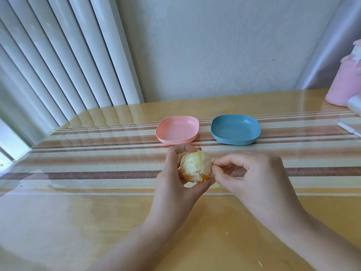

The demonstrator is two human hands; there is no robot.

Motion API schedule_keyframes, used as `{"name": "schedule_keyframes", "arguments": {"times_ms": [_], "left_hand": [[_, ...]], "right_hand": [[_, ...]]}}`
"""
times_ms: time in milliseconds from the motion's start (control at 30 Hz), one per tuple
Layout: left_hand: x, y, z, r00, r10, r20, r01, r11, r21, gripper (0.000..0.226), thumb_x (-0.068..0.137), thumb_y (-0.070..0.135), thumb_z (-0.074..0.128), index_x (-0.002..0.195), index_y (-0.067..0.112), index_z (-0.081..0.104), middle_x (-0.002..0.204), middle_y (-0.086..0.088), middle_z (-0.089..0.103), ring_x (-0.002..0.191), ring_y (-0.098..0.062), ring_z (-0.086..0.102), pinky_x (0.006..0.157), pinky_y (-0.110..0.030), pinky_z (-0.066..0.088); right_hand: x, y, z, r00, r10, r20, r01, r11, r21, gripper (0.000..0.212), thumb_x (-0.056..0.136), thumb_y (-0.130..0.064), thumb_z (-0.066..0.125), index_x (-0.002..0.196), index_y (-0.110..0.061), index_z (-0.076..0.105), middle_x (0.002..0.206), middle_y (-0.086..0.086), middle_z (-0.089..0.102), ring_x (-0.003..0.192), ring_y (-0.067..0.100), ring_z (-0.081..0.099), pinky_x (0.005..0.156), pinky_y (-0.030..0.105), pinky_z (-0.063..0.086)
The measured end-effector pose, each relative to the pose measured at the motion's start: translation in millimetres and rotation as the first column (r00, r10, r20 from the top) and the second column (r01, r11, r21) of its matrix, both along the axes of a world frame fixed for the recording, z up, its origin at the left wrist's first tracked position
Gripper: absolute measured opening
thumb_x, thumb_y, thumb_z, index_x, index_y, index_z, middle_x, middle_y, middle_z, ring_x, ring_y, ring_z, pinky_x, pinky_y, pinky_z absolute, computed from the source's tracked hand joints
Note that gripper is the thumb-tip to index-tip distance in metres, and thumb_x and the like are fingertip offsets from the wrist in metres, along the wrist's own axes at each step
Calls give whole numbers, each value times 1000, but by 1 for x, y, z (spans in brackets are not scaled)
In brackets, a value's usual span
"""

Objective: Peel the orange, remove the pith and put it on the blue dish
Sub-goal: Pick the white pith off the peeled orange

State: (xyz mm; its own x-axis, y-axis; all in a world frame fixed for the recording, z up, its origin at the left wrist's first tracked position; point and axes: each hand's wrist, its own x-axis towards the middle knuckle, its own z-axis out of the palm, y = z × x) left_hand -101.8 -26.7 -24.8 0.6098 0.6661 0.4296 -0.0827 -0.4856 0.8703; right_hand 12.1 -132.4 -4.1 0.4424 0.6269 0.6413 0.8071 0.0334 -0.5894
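Striped table (97, 173), orange (196, 166) mostly white with pith

Orange (196, 166) mostly pith-covered, held; blue dish (235, 129) empty.

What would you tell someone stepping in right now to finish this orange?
Left hand grips the orange above the table.
Right hand pinches pith at its right side.
Peel is mostly off; white pith covers most of the fruit.
Blue dish and pink dish, behind, hold nothing.
To do: strip the pith, set the orange on the blue dish.
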Motion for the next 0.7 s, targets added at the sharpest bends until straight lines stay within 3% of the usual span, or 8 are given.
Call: {"name": "schedule_keyframes", "arguments": {"times_ms": [133,433,567,700], "left_hand": [[-1,0,0,1000,10,-11,-10,998,57,60,68,6,85,104,35,47,98,15,68,83,-10,69,73,-19,54],[-2,-3,3,999,-29,42,25,997,78,56,67,16,81,102,43,46,115,20,64,90,-10,68,76,-20,54],[0,1,1,992,-81,100,85,996,-34,54,67,12,82,102,36,49,103,5,66,87,-16,68,75,-24,54],[-2,4,3,979,-105,177,114,992,-44,55,67,17,84,105,32,47,111,1,67,98,-21,68,81,-30,55]], "right_hand": [[0,0,-1,999,-18,37,18,1000,3,5,69,-16,69,67,-19,72,62,-16,66,60,1,63,57,16,49],[-2,-1,3,999,-31,26,31,999,20,7,66,-14,67,63,-21,68,59,-16,62,64,5,62,58,9,45],[1,0,5,968,76,-240,-78,997,2,14,74,-7,75,69,-20,72,66,-12,70,67,6,67,64,14,50],[-3,-2,14,788,305,-535,-258,952,163,9,74,-15,76,80,-21,76,76,-7,75,71,10,72,70,18,55]]}}
